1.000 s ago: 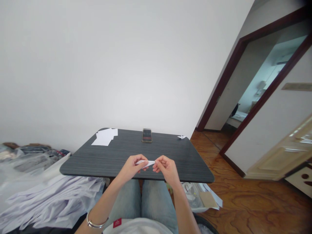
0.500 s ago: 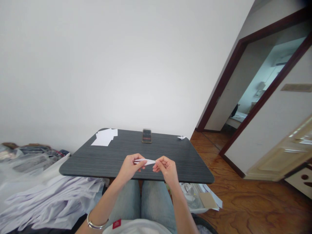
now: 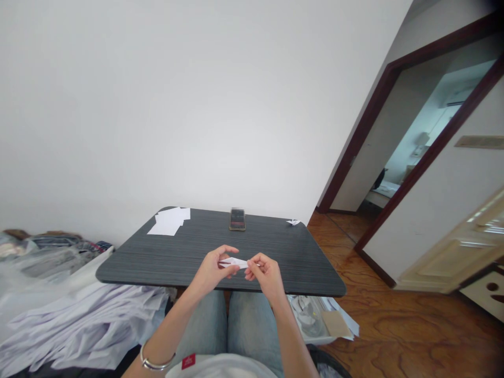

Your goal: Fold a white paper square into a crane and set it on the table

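A small folded piece of white paper (image 3: pixel 234 262) is held over the near edge of a dark grey table (image 3: pixel 157 257). My left hand (image 3: pixel 213 269) pinches its left end between thumb and fingers. My right hand (image 3: pixel 264 271) pinches its right end, fingers curled. Both hands hover just above the tabletop, close together. A silver bracelet (image 3: pixel 155 360) sits on my left wrist.
A loose stack of white sheets (image 3: pixel 170 220) lies at the table's far left. A phone (image 3: pixel 237 219) stands at the far middle, and a small folded paper figure (image 3: pixel 293 222) at the far right corner. Piled cloth (image 3: pixel 79 325) lies left; papers (image 3: pixel 326 320) on the wooden floor right.
My hands have drawn slightly closer together and a little farther over the table, and the paper has shifted between my fingers. Nothing else moved.
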Demonstrator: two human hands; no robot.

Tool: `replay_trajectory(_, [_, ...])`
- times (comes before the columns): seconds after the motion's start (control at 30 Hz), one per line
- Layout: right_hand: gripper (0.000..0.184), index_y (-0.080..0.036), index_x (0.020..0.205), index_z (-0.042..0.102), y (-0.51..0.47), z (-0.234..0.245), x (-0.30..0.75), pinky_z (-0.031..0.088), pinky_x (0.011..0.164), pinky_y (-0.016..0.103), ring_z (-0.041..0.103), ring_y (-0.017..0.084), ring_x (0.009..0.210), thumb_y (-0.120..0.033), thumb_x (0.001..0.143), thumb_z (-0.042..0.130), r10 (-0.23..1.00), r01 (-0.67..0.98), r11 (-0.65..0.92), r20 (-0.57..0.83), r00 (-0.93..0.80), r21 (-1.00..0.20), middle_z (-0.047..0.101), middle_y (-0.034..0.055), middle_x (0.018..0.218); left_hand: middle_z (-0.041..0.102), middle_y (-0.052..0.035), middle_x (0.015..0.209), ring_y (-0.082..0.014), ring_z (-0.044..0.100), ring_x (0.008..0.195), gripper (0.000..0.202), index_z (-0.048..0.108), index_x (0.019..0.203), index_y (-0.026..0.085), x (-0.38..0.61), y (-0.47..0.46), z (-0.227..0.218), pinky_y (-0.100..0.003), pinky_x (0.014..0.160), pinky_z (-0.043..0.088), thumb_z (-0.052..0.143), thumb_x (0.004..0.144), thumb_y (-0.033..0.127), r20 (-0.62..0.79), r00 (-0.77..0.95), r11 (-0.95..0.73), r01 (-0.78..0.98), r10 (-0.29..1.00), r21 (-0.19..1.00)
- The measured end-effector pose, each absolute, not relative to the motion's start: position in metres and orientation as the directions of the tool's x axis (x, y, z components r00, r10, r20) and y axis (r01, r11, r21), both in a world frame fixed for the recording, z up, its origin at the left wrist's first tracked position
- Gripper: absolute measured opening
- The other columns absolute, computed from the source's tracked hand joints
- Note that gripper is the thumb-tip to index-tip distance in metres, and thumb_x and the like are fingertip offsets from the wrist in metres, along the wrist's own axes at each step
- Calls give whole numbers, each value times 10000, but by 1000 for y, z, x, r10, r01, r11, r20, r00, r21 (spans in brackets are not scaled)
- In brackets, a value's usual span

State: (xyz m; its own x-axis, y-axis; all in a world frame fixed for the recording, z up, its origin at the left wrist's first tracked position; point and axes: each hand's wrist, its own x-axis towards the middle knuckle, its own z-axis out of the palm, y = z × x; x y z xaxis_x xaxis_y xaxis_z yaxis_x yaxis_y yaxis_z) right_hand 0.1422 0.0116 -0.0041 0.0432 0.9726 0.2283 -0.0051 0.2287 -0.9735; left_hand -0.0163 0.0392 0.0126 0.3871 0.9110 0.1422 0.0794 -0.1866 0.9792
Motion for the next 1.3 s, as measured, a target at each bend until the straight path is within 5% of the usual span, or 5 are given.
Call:
replay_trajectory(0.2, [220, -152, 680, 556, 12, -7, 140, 460, 452, 211, 573, 111, 446, -367, 705, 595, 980, 20, 198, 198, -36, -980, 616, 7, 552, 602, 10, 591, -111, 546, 484, 344, 537, 963, 126, -18, 41, 8, -201, 469, 393, 615, 648, 239, 163, 407, -249, 168, 899, 954])
replay_trajectory(0.4, [219, -152, 659, 546, 13, -6, 139, 427, 428, 186, 550, 94, 431, -358, 720, 589, 977, -45, 213, 212, 33, -976, 601, -3, 529, 591, 7, 682, -105, 559, 564, 458, 485, 1060, 134, -16, 42, 9, -204, 529, 416, 643, 647, 253, 204, 366, -227, 19, 908, 974])
replay_trajectory(0.57, [257, -148, 653, 559, 15, -7, 141, 432, 416, 189, 555, 98, 434, -396, 715, 588, 973, -105, 222, 214, 84, -969, 610, 6, 534, 559, 14, 639, -112, 566, 572, 360, 506, 984, 128, -16, 43, 9, -230, 549, 448, 612, 690, 306, 207, 300, -186, -97, 931, 978])
replay_trajectory(1.3, [219, -152, 795, 610, 9, 0, 142, 449, 461, 183, 608, 113, 527, -357, 717, 599, 976, -204, 165, 190, -107, -965, 670, 37, 669, 539, 19, 634, -99, 522, 576, 324, 540, 954, 129, -18, 42, 19, -194, 514, 405, 610, 687, 298, 217, 225, -201, -93, 950, 975])
